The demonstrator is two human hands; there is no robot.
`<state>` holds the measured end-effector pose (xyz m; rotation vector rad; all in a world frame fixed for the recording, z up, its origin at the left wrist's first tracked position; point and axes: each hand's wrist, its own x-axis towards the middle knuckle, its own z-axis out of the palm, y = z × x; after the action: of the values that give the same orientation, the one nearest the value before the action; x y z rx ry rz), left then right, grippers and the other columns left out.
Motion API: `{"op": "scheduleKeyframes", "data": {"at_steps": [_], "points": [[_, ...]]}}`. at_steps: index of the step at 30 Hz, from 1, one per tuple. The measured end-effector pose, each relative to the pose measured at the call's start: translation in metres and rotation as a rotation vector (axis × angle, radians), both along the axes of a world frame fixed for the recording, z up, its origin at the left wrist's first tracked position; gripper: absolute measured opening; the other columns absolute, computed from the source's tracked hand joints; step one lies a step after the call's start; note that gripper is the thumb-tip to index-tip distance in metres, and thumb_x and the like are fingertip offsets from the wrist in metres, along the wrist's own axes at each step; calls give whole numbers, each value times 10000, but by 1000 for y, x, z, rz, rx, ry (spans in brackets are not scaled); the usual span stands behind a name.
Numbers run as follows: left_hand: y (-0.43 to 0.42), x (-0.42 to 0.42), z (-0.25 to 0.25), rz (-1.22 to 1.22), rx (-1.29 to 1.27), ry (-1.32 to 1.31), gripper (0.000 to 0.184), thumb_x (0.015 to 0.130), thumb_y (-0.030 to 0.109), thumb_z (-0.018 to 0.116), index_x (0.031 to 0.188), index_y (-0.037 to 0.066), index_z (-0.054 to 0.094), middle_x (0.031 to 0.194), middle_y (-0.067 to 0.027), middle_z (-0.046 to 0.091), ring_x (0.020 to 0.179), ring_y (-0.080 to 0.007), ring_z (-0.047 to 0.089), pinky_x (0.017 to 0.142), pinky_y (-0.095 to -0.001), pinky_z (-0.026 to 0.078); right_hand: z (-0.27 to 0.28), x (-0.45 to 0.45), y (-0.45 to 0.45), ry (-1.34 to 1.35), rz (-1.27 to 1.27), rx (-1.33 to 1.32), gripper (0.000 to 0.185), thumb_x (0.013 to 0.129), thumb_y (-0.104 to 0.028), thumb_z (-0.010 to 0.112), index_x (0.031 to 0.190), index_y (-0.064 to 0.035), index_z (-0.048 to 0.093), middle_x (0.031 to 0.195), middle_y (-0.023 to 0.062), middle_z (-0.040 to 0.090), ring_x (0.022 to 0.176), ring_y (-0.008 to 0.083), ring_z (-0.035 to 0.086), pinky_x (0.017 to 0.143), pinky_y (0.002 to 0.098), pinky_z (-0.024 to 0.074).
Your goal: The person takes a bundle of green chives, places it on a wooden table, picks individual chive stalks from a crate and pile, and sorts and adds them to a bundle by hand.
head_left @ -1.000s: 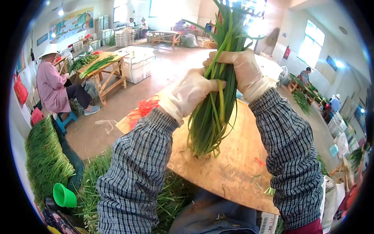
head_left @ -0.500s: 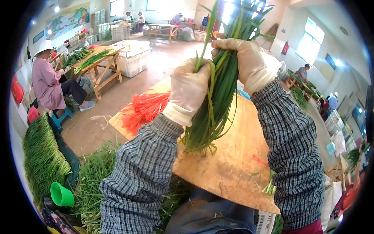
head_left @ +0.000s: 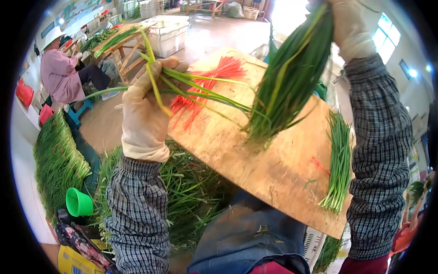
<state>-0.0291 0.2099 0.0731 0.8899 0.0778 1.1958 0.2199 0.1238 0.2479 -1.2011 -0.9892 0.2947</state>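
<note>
My right hand (head_left: 349, 29), in a pale glove, is closed around the upper end of a thick bunch of garlic chives (head_left: 294, 73). The bunch hangs tilted, its lower ends at the wooden board (head_left: 246, 162). My left hand (head_left: 145, 109), gloved too, pinches a few long chive leaves (head_left: 207, 95), some yellowish, that stretch from its fingers to the bunch's lower part. Behind these leaves lies a pile of red ties (head_left: 223, 71). A smaller bundle of chives (head_left: 338, 160) rests along the board's right edge, beside a loose red tie (head_left: 320, 165).
Loose greens (head_left: 191, 187) heap below the board on the left. Beyond them are a green cup (head_left: 78, 202) and a stack of chives (head_left: 59, 160). A person in pink (head_left: 59, 75) sits at another table, near white crates (head_left: 169, 36).
My hands have moved apart: the left went left with a few leaves, the right went up and right with the bunch. The view has shifted, showing more of the board's right side.
</note>
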Motion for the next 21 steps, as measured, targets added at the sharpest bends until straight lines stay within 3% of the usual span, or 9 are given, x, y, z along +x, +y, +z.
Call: {"op": "scheduleKeyframes", "data": {"at_steps": [3, 7, 8, 10, 13, 14, 16, 19, 21], "points": [[-7, -11, -20, 60, -24, 91, 302, 905, 226, 485, 1044, -31, 558, 1004, -139, 616, 954, -226, 589, 833, -384, 478, -35, 0, 11, 45, 24, -62, 88, 784, -52, 546, 708, -9, 557, 573, 70, 527, 527, 202, 551, 544, 328, 484], [-17, -28, -56, 113, -95, 363, 346, 864, 267, 525, 1088, 5, 551, 1005, -103, 617, 961, -211, 581, 826, -378, 466, -21, 31, -17, -537, 2, -168, 121, 824, -109, 542, 783, -10, 600, 676, 81, 587, 592, 179, 591, 585, 290, 518], [-25, -31, -63, 135, -112, 449, 358, 852, 269, 534, 1096, 7, 550, 999, -97, 619, 949, -207, 583, 822, -372, 464, -11, 52, -15, -383, 57, -239, 150, 798, -130, 603, 780, 19, 611, 719, 99, 616, 593, 178, 601, 588, 299, 541], [-43, -28, -85, 18, -156, 700, 345, 805, 214, 577, 1073, -4, 580, 945, -86, 635, 873, -170, 599, 777, -319, 477, -20, 65, -11, -360, 39, -209, 167, 805, -151, 581, 778, 9, 623, 734, 99, 635, 594, 165, 613, 585, 275, 533], [-71, -11, -114, -172, -77, 800, 255, 813, 101, 561, 1010, -55, 596, 842, -115, 654, 765, -171, 627, 765, -277, 489, -31, 46, -17, -586, -132, -159, 177, 803, -159, 604, 811, 15, 635, 729, 86, 639, 585, 149, 617, 579, 240, 525], [-79, -6, -115, -173, 31, 861, 243, 819, 78, 554, 1020, -52, 594, 853, -100, 655, 785, -162, 627, 762, -276, 492, -13, 82, -15, -255, -26, -329, 163, 802, -148, 621, 809, 15, 637, 759, 81, 639, 662, 136, 618, 632, 230, 522], [-91, 11, -123, 27, 289, 817, 308, 790, 47, 557, 1092, -13, 576, 1010, -117, 627, 922, -207, 602, 809, -303, 477, -21, 75, -19, -272, -91, -274, 158, 807, -131, 621, 843, 22, 628, 782, 82, 634, 714, 134, 614, 675, 242, 521], [-79, 40, -89, 454, 925, 881, 482, 759, 76, 551, 1233, 33, 475, 1199, -122, 533, 1106, -255, 510, 959, -427, 368, -44, 64, -16, -202, 253, -203, 192, 829, -128, 596, 925, 38, 597, 807, 80, 622, 698, 139, 613, 674, 244, 516], [-64, 77, -92, 675, 1275, 1099, 571, 752, 121, 527, 1298, 38, 383, 1260, -120, 479, 1171, -279, 449, 1013, -506, 235, -39, 67, -15, -207, 191, -264, 214, 830, -137, 595, 943, 46, 589, 807, 74, 614, 722, 148, 610, 682, 244, 512]]}}
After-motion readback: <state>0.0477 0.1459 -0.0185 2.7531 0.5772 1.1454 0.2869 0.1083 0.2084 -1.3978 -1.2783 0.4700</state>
